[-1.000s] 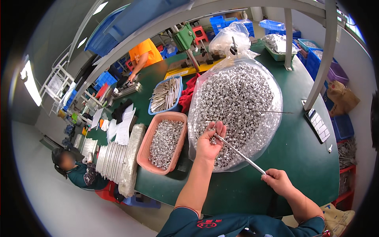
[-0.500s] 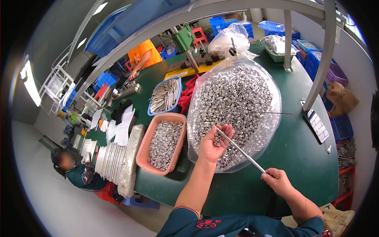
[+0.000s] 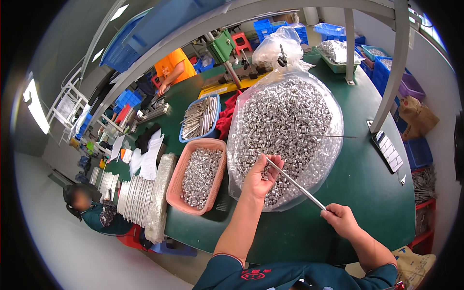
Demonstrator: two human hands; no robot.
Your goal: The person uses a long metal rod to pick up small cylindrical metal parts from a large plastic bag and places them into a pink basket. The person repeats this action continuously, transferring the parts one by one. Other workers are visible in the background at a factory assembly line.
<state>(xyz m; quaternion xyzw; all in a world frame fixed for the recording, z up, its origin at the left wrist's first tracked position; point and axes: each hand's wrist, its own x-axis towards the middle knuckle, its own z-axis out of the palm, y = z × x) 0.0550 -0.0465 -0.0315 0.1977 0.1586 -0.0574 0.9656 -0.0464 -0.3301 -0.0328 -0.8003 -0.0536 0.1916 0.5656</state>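
Observation:
My right hand (image 3: 340,220) grips the lower end of a slim silver metal rod (image 3: 297,186), which slants up to the left. At its far end, my left hand (image 3: 261,180) is cupped palm up, fingers curled beside the rod's tip. A few small metal sleeves appear to lie in that palm, partly hidden by the fingers. Just beyond both hands, a large clear plastic bag (image 3: 334,159) lies open, full of short shiny metal sleeves (image 3: 285,121). A thin dark metal pin (image 3: 338,137) sticks out over the bag's right side.
Left of the bag stand a pink basket (image 3: 172,186) of metal sleeves and a blue basket (image 3: 182,133) of metal rods. Stacked rods (image 3: 137,200) lie farther left. A phone (image 3: 388,152) rests near the right-hand post (image 3: 392,72). Two people sit or stand at the left.
The fingers of my left hand have curled in closer around the rod's tip and palm. My right hand and the rod stay nearly where they were.

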